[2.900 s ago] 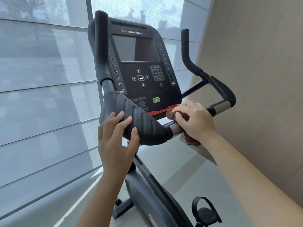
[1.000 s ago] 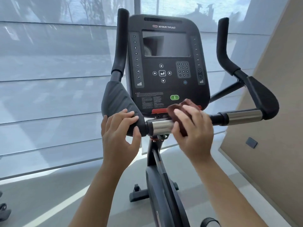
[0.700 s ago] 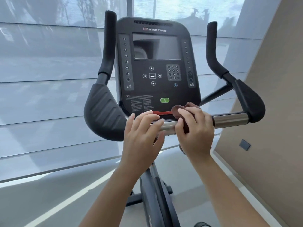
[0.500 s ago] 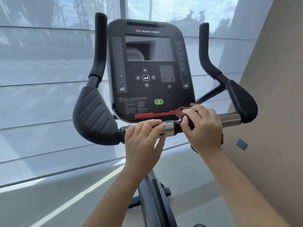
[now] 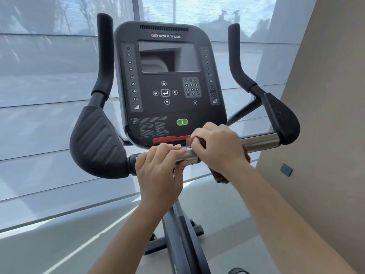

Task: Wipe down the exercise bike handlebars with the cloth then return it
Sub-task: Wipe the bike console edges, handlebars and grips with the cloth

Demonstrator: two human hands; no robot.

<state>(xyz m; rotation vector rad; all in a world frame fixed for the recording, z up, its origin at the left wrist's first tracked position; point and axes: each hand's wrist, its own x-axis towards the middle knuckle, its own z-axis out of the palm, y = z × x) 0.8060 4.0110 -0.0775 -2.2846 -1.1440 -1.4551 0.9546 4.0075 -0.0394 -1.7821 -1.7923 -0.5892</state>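
The exercise bike's handlebar has a chrome crossbar point(image 5: 260, 142) running between two black padded grips, left point(image 5: 96, 143) and right point(image 5: 282, 119), with two upright black horns above. My right hand point(image 5: 219, 149) is wrapped over the middle of the crossbar, shut on a dark brown cloth point(image 5: 218, 176) that shows under the palm and between the fingers. My left hand point(image 5: 160, 171) grips the crossbar just left of it, fingers curled over the bar. The two hands almost touch.
The black console point(image 5: 169, 82) with screen, keypad and green button stands right behind the crossbar. A beige wall point(image 5: 325, 115) is close on the right. Shaded windows fill the left and back. The bike's frame post point(image 5: 181, 234) drops to the grey floor.
My left hand left the left padded grip and moved right onto the chrome crossbar. My right hand with the cloth stayed on the bar's middle, shifting slightly along it.
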